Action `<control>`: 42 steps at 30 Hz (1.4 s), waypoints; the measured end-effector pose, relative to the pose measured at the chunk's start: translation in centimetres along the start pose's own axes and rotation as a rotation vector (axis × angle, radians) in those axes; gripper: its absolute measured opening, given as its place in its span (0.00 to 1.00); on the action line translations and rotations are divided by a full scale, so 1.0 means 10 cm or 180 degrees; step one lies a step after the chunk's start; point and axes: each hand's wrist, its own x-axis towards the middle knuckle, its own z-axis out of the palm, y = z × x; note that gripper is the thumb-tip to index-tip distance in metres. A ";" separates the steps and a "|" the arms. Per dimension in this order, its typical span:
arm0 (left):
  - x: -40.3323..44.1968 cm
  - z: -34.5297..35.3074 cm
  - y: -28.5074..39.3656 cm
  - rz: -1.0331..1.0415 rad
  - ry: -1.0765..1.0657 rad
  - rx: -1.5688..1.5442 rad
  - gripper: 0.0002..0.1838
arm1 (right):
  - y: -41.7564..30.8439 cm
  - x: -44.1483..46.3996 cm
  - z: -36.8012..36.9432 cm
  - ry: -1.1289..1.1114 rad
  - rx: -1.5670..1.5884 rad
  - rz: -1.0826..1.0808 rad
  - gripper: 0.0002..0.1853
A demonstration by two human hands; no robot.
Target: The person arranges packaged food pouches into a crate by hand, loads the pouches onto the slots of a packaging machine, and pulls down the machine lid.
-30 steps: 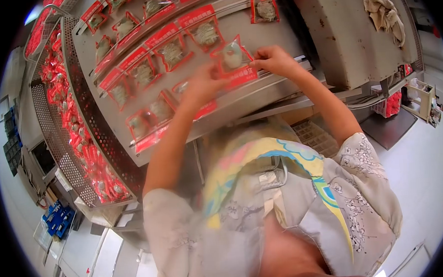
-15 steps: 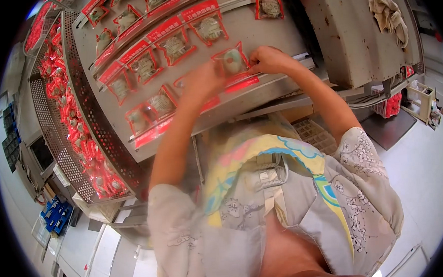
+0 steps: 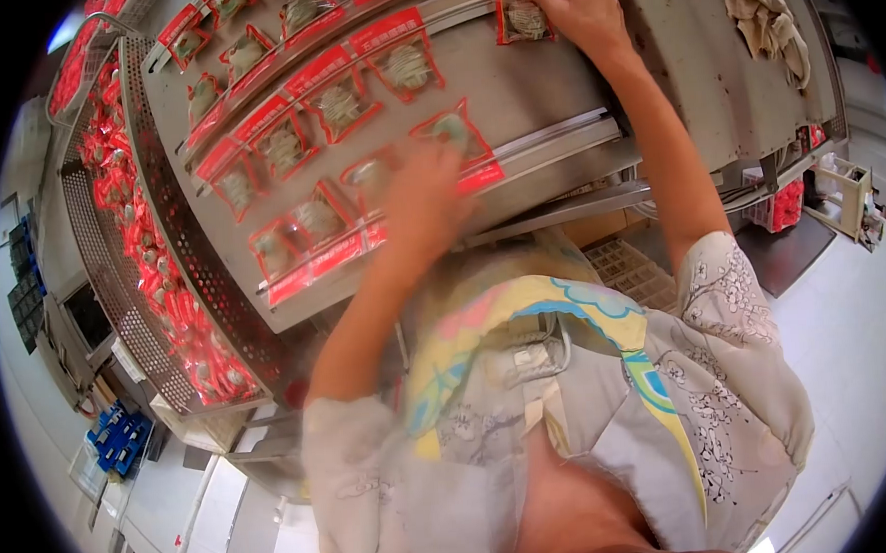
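Observation:
My left hand (image 3: 427, 199) is smeared by motion in front of the lower row, over the near edge of a clear-and-red plastic packet (image 3: 456, 136) with a pale green egg-like thing inside. Whether its fingers hold anything cannot be made out. At the top, my right hand (image 3: 590, 13) has its thumb over the right edge of another red-printed packet (image 3: 524, 17), which still lies on the metal surface. Thumb and forefinger are apart there, and the frame's top edge cuts off part of the fingers. More such packets (image 3: 339, 104) lie in rows along metal strips.
To the left stands a perforated metal bin (image 3: 194, 214) heaped with red-wrapped packets (image 3: 150, 222). A crumpled cloth (image 3: 769, 29) lies on the metal housing at the right. A metal rail (image 3: 556, 135) runs along the work surface's near side. Below it is a slotted crate (image 3: 633, 272).
My right hand has moved up and away from the near packet to the packet at the top. My left hand has shifted down, nearer to me. The near packet now lies slightly further left.

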 end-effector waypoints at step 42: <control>1.69 0.98 -0.16 -0.3551 0.1242 -0.5220 0.12 | 0.62 -0.10 0.86 -0.0753 0.1135 0.1059 0.18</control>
